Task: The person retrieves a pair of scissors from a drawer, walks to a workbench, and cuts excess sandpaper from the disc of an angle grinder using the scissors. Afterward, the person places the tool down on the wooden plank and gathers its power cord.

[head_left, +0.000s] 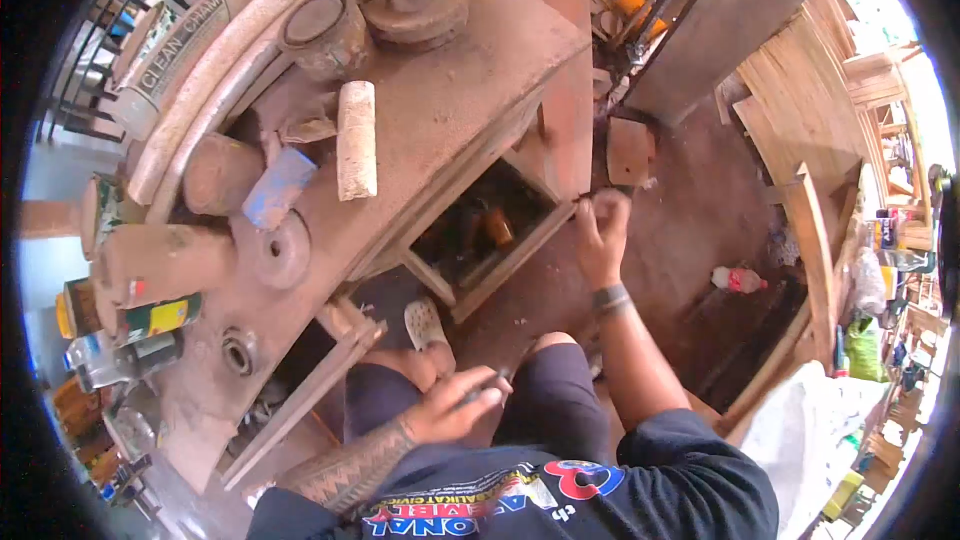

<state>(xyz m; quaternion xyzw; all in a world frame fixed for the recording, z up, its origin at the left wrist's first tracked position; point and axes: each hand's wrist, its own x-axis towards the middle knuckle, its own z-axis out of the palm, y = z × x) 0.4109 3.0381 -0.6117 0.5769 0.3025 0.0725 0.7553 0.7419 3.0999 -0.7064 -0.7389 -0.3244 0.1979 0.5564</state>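
A wooden drawer (510, 258) is pulled out from under the dusty workbench (450, 130), and a brown-orange object (498, 227) lies in its dark inside. My right hand (604, 225) is at the drawer's outer right corner, fingers curled together; a small dark bit shows by the fingertips, too unclear to name. Low over my lap, my left hand (462, 406) is closed around a short dark tool (488, 388) whose tip points right. Its kind is mostly covered by the fingers. Left of my legs stands a second open drawer (310, 395).
On the bench stand a dusty can (325, 30), a pulley-like metal part (415, 0), a pale cylinder (357, 140), a blue block (280, 185) and a round disc (275, 248). A plastic bottle (738, 280) lies on the floor. Wooden boards (800, 90) lean at the right.
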